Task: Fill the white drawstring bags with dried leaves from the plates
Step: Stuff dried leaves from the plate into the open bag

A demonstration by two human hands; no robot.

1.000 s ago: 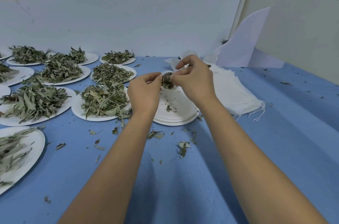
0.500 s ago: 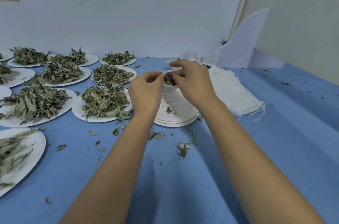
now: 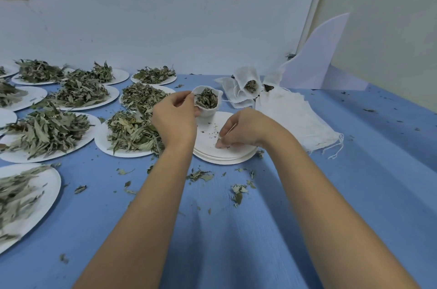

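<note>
The left hand (image 3: 175, 118) is gripping the bag (image 3: 207, 111) by its rim, fingers and thumb curled around the fabric, and is holding it upright over the far edge of the plate stack (image 3: 224, 160). The bag mouth is standing open and dried leaves (image 3: 207, 99) are showing inside, almost up to the rim. The right hand (image 3: 241, 131) is resting on the top plate of the stack, with its fingers bunched and the fingertips (image 3: 221, 144) touching the plate among small crumbs; whether they are pinching anything cannot be told. Filled bags (image 3: 248, 82) are standing behind the stack, and a pile of flat empty bags (image 3: 298, 118) is lying to its right. Plates heaped with leaves are sitting to the left of the stack, the closest one (image 3: 125, 152) just beside it. Loose leaf bits (image 3: 201, 175) are lying on the blue worktop (image 3: 212, 236) in front of the stack.
</note>
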